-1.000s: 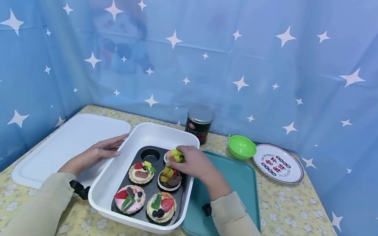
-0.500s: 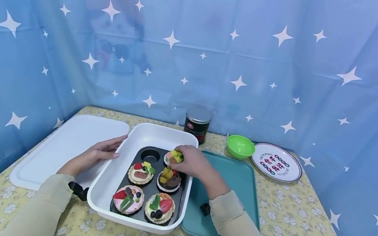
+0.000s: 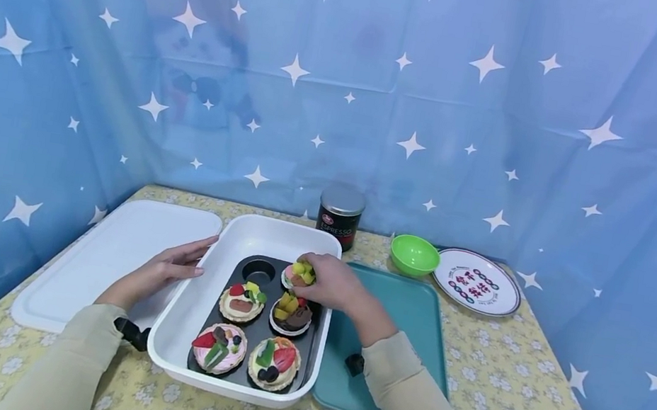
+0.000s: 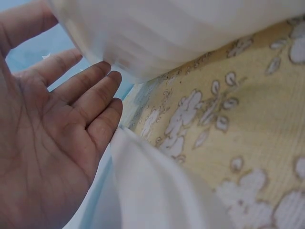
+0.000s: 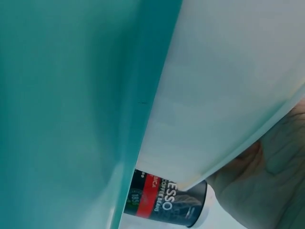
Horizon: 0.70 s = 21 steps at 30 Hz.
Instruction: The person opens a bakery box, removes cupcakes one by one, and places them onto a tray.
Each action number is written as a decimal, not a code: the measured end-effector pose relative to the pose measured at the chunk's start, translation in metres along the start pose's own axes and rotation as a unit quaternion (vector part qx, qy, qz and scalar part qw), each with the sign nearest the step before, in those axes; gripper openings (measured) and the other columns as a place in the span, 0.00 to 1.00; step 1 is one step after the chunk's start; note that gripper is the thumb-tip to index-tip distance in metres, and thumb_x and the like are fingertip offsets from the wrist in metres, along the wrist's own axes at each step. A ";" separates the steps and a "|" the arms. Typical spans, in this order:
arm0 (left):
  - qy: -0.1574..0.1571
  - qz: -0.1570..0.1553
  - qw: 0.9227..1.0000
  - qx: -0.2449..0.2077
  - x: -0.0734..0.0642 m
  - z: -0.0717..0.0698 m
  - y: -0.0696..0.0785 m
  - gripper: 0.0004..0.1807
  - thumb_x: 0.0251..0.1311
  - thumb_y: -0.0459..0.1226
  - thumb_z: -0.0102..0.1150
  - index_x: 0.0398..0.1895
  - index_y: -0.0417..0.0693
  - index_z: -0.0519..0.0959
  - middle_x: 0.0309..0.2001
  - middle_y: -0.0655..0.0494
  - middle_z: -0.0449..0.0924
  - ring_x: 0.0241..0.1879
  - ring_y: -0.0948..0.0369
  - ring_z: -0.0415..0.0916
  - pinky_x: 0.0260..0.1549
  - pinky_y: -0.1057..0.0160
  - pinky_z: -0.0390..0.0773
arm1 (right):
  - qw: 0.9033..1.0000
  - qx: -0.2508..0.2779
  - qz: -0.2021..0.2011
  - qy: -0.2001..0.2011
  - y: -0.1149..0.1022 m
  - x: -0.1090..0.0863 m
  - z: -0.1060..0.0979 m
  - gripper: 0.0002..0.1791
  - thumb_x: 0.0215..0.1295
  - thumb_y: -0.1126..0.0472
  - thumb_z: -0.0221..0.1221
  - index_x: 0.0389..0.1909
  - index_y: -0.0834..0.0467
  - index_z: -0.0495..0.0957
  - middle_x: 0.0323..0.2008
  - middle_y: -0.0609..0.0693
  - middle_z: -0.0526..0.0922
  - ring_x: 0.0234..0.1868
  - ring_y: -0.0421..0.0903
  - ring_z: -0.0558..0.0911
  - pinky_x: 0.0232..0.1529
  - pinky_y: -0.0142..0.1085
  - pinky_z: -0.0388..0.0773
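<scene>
In the head view a deep white plastic bin [image 3: 163, 369] holds a black muffin tin [image 3: 246, 348]. Fruit-topped toy tarts fill most of its cups, while the far-left cup [image 3: 258, 271] is bare. My right hand [image 3: 334, 285] reaches over the bin's right rim and grips a fruit tart [image 3: 296, 276] at the far-right cup. Just below it sits a chocolate tart [image 3: 293, 318]. Against the bin's left wall, my left hand [image 3: 163, 272] rests with extended fingers; its open palm shows in the left wrist view. The bin wall hides my right fingertips in the right wrist view.
A white lid [image 3: 93, 268] lies left of the bin and a teal tray [image 3: 407, 318] right of it. An espresso can [image 3: 339, 217], a green bowl [image 3: 415, 254] and a white patterned plate [image 3: 501, 293] stand along the back. Behind hangs a starry blue curtain.
The whole head view has drifted slightly, so things appear a little further left. Both hands keep their places on the bin and the tart.
</scene>
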<state>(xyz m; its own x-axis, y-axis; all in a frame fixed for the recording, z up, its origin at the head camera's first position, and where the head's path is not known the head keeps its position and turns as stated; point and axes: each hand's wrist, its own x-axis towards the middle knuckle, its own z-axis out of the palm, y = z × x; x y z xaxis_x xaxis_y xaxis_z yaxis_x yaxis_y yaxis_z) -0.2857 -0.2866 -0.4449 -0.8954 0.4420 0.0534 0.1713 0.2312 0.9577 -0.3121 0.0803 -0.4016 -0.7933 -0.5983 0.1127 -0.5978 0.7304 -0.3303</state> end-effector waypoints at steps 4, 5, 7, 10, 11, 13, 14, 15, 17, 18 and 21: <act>0.001 0.005 1.000 0.005 0.000 0.001 0.000 0.39 0.71 0.41 0.55 0.81 0.58 0.52 0.80 0.49 0.48 0.78 0.44 0.45 0.70 0.38 0.50 | 1.000 0.000 -0.006 0.004 0.003 0.001 0.003 0.27 0.65 0.46 0.66 0.60 0.54 0.77 0.42 0.46 0.81 0.36 0.41 0.78 0.40 0.38 0.77; 0.001 0.006 1.000 0.007 0.001 0.001 0.000 0.39 0.71 0.41 0.55 0.81 0.57 0.52 0.80 0.48 0.48 0.77 0.44 0.46 0.70 0.38 0.50 | 1.000 0.000 -0.009 0.006 0.003 0.001 0.003 0.27 0.65 0.46 0.66 0.60 0.54 0.77 0.42 0.46 0.81 0.36 0.40 0.78 0.40 0.38 0.77; -0.001 0.009 1.000 0.011 0.001 0.001 -0.001 0.39 0.71 0.40 0.55 0.81 0.56 0.52 0.79 0.46 0.49 0.77 0.43 0.47 0.69 0.38 0.51 | 1.000 0.000 -0.016 0.008 0.004 0.001 0.003 0.27 0.65 0.46 0.67 0.60 0.55 0.77 0.43 0.46 0.82 0.37 0.40 0.78 0.40 0.38 0.78; -0.002 0.010 1.000 0.011 0.002 0.001 -0.001 0.38 0.71 0.39 0.54 0.81 0.56 0.52 0.79 0.45 0.49 0.77 0.43 0.47 0.69 0.37 0.50 | 1.000 0.000 -0.029 0.011 0.004 0.000 0.003 0.27 0.64 0.47 0.67 0.60 0.55 0.77 0.43 0.47 0.82 0.37 0.40 0.78 0.41 0.38 0.78; -0.002 0.010 1.000 0.011 0.002 0.001 -0.002 0.38 0.71 0.39 0.54 0.81 0.55 0.52 0.79 0.45 0.49 0.77 0.43 0.47 0.69 0.36 0.50 | 0.999 0.001 -0.033 0.012 0.004 0.000 0.003 0.27 0.64 0.47 0.68 0.60 0.55 0.77 0.44 0.47 0.82 0.38 0.41 0.78 0.41 0.38 0.78; -0.002 0.009 1.000 0.009 0.002 0.001 -0.002 0.38 0.71 0.39 0.54 0.82 0.55 0.52 0.80 0.45 0.48 0.77 0.42 0.45 0.70 0.36 0.49 | 0.999 -0.002 -0.040 0.016 0.004 0.000 0.003 0.27 0.64 0.47 0.68 0.60 0.55 0.77 0.44 0.47 0.82 0.38 0.41 0.77 0.42 0.39 0.77; -0.002 0.009 1.000 0.009 0.002 0.001 -0.002 0.38 0.71 0.39 0.54 0.81 0.55 0.52 0.80 0.45 0.48 0.77 0.42 0.45 0.70 0.35 0.48 | 0.999 -0.002 -0.042 0.018 0.005 0.000 0.003 0.28 0.64 0.47 0.68 0.60 0.55 0.77 0.44 0.47 0.81 0.39 0.42 0.77 0.42 0.39 0.77; -0.002 0.008 1.000 0.009 0.002 0.001 -0.002 0.38 0.71 0.39 0.54 0.82 0.55 0.52 0.80 0.45 0.48 0.77 0.42 0.45 0.70 0.35 0.48 | 0.999 -0.001 -0.044 0.020 0.005 0.000 0.003 0.27 0.64 0.47 0.68 0.60 0.55 0.77 0.44 0.46 0.81 0.39 0.42 0.77 0.42 0.39 0.77; -0.001 0.007 1.000 0.008 0.002 0.001 -0.003 0.38 0.71 0.39 0.54 0.81 0.55 0.52 0.80 0.45 0.48 0.77 0.42 0.45 0.70 0.35 0.49 | 0.999 -0.002 -0.046 0.022 0.005 0.001 0.003 0.28 0.64 0.46 0.68 0.60 0.55 0.77 0.44 0.46 0.81 0.40 0.42 0.76 0.42 0.40 0.77; 0.000 0.006 1.000 0.008 0.002 0.001 -0.003 0.38 0.71 0.39 0.54 0.81 0.55 0.52 0.80 0.45 0.48 0.77 0.42 0.46 0.69 0.35 0.49 | 0.999 -0.002 -0.046 0.023 0.005 0.001 0.003 0.27 0.64 0.46 0.68 0.60 0.55 0.77 0.44 0.46 0.81 0.40 0.42 0.76 0.42 0.40 0.77; 0.002 0.005 1.000 0.008 0.001 0.001 -0.003 0.38 0.71 0.39 0.54 0.81 0.55 0.52 0.79 0.45 0.49 0.77 0.42 0.47 0.69 0.35 0.50 | 0.999 -0.002 -0.046 0.025 0.005 0.001 0.003 0.28 0.63 0.46 0.68 0.59 0.55 0.77 0.43 0.45 0.81 0.40 0.42 0.76 0.43 0.40 0.76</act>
<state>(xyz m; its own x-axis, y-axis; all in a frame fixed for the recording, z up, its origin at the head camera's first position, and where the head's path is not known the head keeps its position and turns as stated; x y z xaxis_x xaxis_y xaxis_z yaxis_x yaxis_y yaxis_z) -0.2870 -0.2856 -0.4485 -0.8950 0.4414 0.0639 0.1868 0.2409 0.9524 -0.3151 0.0821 -0.4059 -0.7391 -0.6467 0.1887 -0.6694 0.6736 -0.3135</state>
